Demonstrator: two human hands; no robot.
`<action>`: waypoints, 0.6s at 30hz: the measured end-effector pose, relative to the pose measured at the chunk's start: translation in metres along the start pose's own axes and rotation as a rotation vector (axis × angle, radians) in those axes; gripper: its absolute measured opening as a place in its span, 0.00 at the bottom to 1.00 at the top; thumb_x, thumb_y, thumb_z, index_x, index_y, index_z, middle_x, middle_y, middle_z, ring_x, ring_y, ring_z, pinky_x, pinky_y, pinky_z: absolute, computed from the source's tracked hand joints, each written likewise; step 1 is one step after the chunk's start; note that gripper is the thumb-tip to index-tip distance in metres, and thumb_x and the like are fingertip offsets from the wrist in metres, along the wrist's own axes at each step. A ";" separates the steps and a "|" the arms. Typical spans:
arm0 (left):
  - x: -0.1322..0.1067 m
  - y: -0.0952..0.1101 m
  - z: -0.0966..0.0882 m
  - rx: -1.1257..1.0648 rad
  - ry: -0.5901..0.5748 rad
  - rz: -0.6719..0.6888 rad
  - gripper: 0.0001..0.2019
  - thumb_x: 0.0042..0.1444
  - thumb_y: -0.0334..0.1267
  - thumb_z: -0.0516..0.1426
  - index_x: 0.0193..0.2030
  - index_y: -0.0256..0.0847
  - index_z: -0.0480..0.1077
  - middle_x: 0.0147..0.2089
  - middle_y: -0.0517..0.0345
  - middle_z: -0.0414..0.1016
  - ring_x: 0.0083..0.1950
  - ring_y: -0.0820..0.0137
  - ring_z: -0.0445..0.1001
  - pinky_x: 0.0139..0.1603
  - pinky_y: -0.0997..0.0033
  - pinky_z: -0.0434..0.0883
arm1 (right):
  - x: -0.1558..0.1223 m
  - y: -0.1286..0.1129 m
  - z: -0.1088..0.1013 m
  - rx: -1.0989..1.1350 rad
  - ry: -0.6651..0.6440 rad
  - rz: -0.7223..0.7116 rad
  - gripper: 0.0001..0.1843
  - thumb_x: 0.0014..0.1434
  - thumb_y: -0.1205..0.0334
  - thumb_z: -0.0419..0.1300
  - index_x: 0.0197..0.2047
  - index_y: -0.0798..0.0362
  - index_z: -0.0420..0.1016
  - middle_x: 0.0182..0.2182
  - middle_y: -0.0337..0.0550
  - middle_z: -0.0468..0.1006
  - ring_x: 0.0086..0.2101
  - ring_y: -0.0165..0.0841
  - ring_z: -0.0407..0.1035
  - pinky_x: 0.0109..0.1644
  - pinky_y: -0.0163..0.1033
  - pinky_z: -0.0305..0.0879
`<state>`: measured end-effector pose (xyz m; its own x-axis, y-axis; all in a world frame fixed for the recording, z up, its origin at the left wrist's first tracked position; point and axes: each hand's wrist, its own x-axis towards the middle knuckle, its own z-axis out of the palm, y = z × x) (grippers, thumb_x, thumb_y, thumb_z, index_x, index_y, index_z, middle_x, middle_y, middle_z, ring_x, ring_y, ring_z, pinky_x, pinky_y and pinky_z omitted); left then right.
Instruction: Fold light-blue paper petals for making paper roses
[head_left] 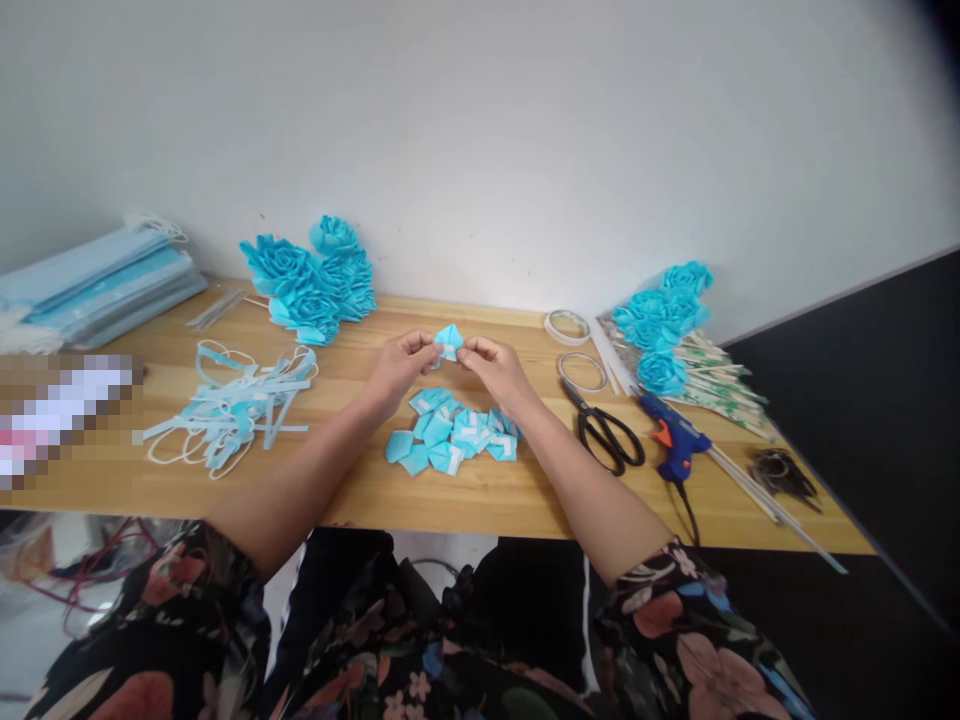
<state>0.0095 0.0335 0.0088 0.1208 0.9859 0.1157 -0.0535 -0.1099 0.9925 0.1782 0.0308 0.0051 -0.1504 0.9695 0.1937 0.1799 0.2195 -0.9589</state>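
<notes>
Between my two hands, above the middle of the table, is a small light-blue folded petal piece [449,341] with a pointed top and a white strip near its lower edge. My left hand [405,368] pinches its left side between thumb and fingers. Its right side is gripped by my right hand [491,368], also closed in a pinch. Just below, a loose pile of similar folded blue pieces [439,428] lies on the wood, several showing white strips. My right forearm passes close by the pile's right end.
Left on the table [345,490] are cut mask strips with ear loops [240,395], stacked face masks [112,285] and blue flowers [315,275]. To the right lie tape rolls [568,327], black scissors [609,435], a blue glue gun [679,440], sticks [750,485] and more blue flowers [660,315].
</notes>
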 end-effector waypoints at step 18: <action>-0.006 0.004 0.003 0.294 0.225 0.323 0.08 0.53 0.41 0.58 0.31 0.39 0.69 0.26 0.61 0.71 0.27 0.75 0.66 0.29 0.75 0.63 | -0.001 0.003 0.001 -0.044 0.080 -0.031 0.13 0.53 0.52 0.60 0.28 0.53 0.72 0.22 0.34 0.67 0.26 0.27 0.58 0.32 0.34 0.55</action>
<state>0.0115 0.0271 0.0126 -0.0748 0.8950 0.4398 0.2328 -0.4132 0.8804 0.1777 0.0301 0.0017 -0.0793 0.9673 0.2411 0.2193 0.2528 -0.9423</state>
